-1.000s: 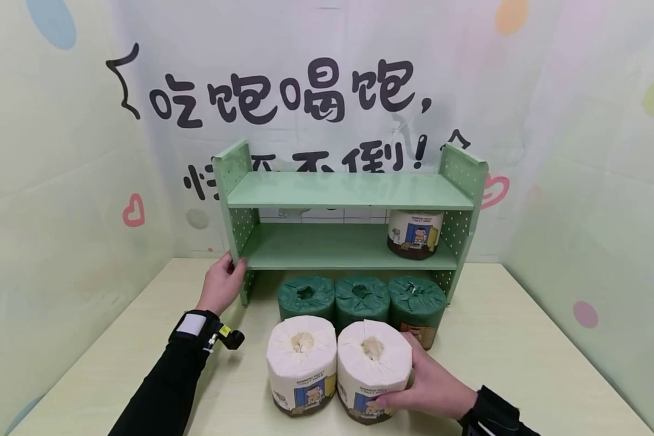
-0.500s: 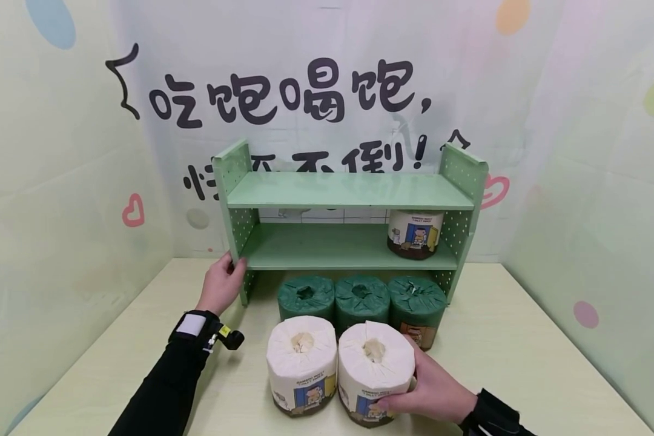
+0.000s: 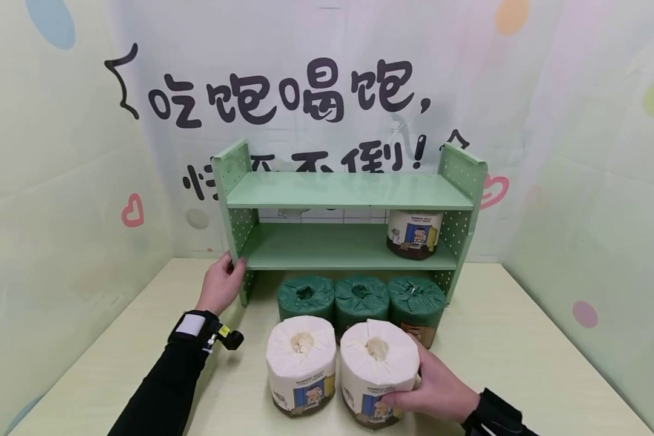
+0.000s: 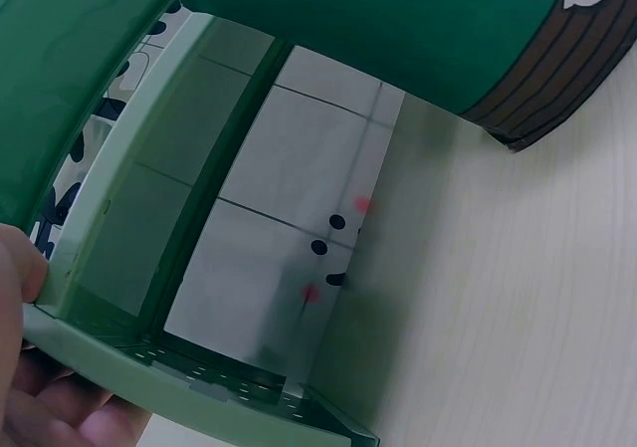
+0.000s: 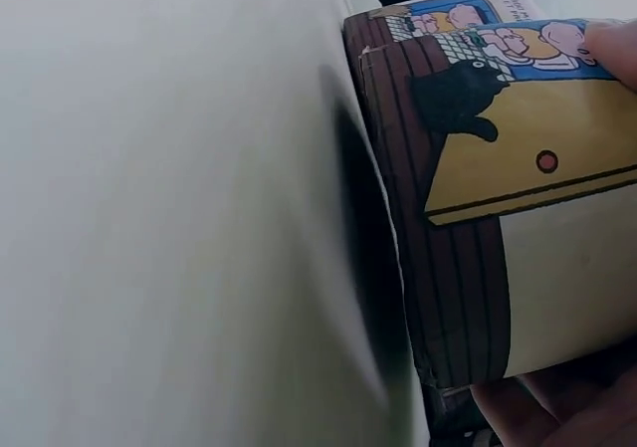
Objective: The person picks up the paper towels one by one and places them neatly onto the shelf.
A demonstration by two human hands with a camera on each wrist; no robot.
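My right hand (image 3: 438, 387) grips a white-wrapped toilet paper roll (image 3: 362, 369) from its right side, thumb across the printed front. Seen from the right wrist, the roll's brown-striped lower edge (image 5: 438, 298) has a dark shadow beside it on the table. A second white toilet paper roll (image 3: 300, 378) stands upright just left of it, with a narrow gap between. At the left end of a light green metal shelf (image 3: 349, 191), my left hand (image 3: 221, 284) holds the side panel, thumb in front; its curled fingers (image 4: 60, 407) show behind the panel in the left wrist view.
Three green-wrapped rolls (image 3: 362, 300) stand in a row at the shelf's lower front, behind the white ones. Another white roll (image 3: 414, 235) sits at the right end of the middle board. A printed cloth backdrop (image 3: 327, 36) rises behind the pale wooden table (image 3: 523, 339).
The right hand has shifted slightly right with its toilet paper roll, widening the gap to the left white roll. My left hand stays on the shelf's side.
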